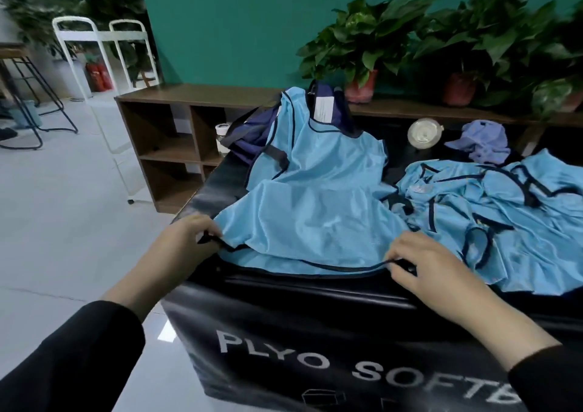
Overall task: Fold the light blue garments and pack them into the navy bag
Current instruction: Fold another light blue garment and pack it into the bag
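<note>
A light blue mesh vest point(315, 209) with dark trim lies spread on the black soft box point(315, 342). Its far end is draped over the navy bag point(252, 133) at the back. My left hand point(186, 241) pinches the dark-trimmed near left corner of the vest. My right hand point(432, 263) pinches the near right corner at the trim. A heap of more light blue garments point(504, 219) lies crumpled to the right on the box.
A purple cap point(482, 141) and a clear round lid point(424, 133) sit behind the heap. A brown low shelf point(176, 146) with potted plants point(362, 48) runs along the green wall. White tile floor lies to the left, with a white rack point(94, 64) and black stool.
</note>
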